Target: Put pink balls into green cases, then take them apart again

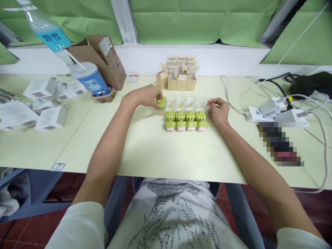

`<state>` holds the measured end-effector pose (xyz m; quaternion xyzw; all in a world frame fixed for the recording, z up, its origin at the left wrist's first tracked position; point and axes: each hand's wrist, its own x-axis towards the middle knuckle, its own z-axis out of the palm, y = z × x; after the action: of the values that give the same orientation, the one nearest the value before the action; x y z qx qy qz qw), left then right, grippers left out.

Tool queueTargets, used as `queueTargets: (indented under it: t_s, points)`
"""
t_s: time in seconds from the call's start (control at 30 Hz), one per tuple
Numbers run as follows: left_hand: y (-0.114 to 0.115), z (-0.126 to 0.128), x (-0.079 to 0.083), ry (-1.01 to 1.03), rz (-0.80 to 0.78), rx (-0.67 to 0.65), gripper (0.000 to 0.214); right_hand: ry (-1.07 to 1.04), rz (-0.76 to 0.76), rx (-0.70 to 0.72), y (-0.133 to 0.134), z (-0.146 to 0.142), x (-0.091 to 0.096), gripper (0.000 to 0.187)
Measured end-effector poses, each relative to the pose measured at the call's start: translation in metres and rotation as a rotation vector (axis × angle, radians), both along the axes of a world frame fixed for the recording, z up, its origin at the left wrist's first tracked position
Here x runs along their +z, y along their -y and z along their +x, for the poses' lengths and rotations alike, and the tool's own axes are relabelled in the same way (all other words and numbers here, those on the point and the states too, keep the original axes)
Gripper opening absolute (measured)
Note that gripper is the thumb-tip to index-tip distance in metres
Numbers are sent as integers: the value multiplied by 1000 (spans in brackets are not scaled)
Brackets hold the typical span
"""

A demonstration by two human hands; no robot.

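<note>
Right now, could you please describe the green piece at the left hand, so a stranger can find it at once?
On the pale table, two rows of green-topped pieces stand in front of clear containers. Just beyond their far left corner, the left hand touches one green piece. Unlike its neighbours, it is outside the two rows.

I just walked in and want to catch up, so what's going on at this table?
A person is working with both hands at the table. The left hand has its fingers on a green piece at the left end of some clear cups. The right hand is at their right end; whether it touches them is hard to tell. Nearer the person stand two rows of four green-topped containers with loops. Small cardboard boxes stand behind the cups.
</note>
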<state>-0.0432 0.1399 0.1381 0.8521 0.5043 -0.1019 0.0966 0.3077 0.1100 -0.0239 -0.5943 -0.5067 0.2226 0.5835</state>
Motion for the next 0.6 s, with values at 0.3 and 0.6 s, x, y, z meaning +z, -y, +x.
queueTargets:
  t_s: [0.3, 0.6]
  points:
    - [1, 5, -5, -53, 38, -28, 50, -7, 1, -12, 2, -5, 4, 18]
    - [-5, 5, -12, -36, 42, -35, 52, 4, 5, 3, 1, -4, 1, 14]
